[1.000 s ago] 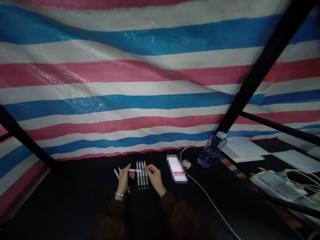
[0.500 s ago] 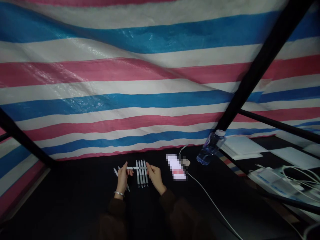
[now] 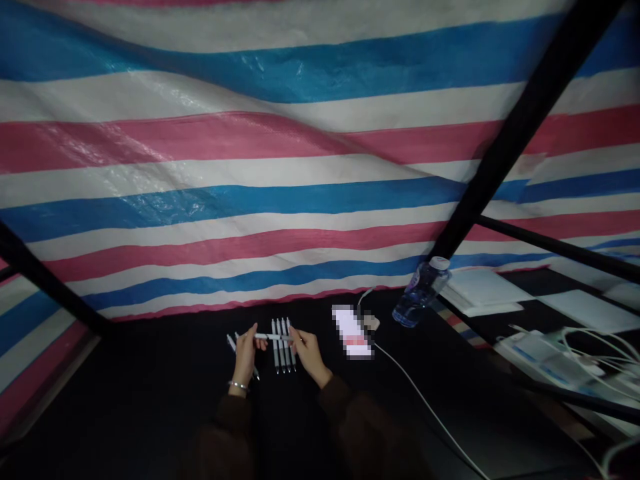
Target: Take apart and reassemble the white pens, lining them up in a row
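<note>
My left hand (image 3: 245,357) and right hand (image 3: 309,355) grasp a white pen (image 3: 270,337), both pinched shut, across four parallel pens (image 3: 283,350) (on the black desk (image 3: 150,400)).

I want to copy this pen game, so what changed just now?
The white pen lying across the row slid toward the right hand, and its end now sticks out past those fingers. The left hand is still on it too. The four pens side by side and the water bottle stayed put.
</note>
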A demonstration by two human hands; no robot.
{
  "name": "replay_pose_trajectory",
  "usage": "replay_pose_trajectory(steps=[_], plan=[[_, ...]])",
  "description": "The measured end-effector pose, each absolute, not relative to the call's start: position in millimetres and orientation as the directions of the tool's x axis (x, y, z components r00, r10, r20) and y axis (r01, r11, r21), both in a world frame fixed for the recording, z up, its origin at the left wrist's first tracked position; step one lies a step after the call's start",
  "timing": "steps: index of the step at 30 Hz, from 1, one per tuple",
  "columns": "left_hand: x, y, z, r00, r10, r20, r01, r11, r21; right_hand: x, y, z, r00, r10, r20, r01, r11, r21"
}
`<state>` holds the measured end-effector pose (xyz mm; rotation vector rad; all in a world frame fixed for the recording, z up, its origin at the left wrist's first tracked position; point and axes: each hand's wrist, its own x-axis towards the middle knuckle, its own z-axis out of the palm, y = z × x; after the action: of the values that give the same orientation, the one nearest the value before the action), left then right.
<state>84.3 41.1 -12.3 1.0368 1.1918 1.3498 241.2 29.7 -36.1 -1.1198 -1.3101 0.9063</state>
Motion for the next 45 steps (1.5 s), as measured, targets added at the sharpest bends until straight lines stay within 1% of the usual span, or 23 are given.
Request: replay_pose_trajectory(steps=[1,3,5,10,12,15,20,22,28,30,35,41,45], plan=[[84,41,-12,-0.117,0.993,-0.022,-0.140,0.005,0.990,241,30,-38,0.085,0.967,0.240,0.113,0.230,-0.967],[85,41,-12,-0.122,0.992,-0.031,-0.141,0.013,0.990,241,31,-40,0.088,0.966,0.243,0.152,0.228,-0.962],[85,41,-11,-0.127,0.991,-0.036,-0.153,0.016,0.988,240,32,-39,0.092,0.953,0.287,0.176,0.268,-0.947],[85,41,-10,-0.115,0.993,-0.030,-0.194,0.007,0.981,240,33,-34,0.136,0.903,0.408,0.164,0.385,-0.908],[84,41,-10,-0.116,0.993,-0.027,-0.197,0.004,0.980,240,32,-33,0.129,0.890,0.438,0.165,0.416,-0.894],[84,40,-10,-0.120,0.993,-0.016,-0.193,-0.008,0.981,240,32,-33,0.117,0.899,0.423,0.155,0.404,-0.901],[85,40,-9,-0.127,0.991,-0.041,-0.208,0.014,0.978,241,32,-37,0.108,0.940,0.325,0.163,0.305,-0.938],[85,40,-10,-0.138,0.989,-0.054,-0.222,0.023,0.975,241,33,-38,0.085,0.945,0.315,0.185,0.295,-0.937],[85,40,-10,-0.129,0.991,-0.034,-0.210,0.006,0.978,240,32,-32,0.102,0.888,0.448,0.213,0.420,-0.882],[85,40,-9,-0.124,0.992,-0.025,-0.207,-0.001,0.978,240,33,-31,0.109,0.876,0.470,0.226,0.438,-0.870],[85,40,-10,-0.126,0.992,-0.020,-0.227,-0.009,0.974,240,35,-38,0.117,0.873,0.474,0.277,0.430,-0.859],[85,42,-14,-0.140,0.990,-0.017,-0.231,-0.016,0.973,241,35,-41,0.067,0.888,0.455,0.348,0.406,-0.845],[84,43,-16,-0.141,0.990,-0.017,-0.253,-0.019,0.967,241,35,-38,0.049,0.879,0.474,0.333,0.433,-0.837]])
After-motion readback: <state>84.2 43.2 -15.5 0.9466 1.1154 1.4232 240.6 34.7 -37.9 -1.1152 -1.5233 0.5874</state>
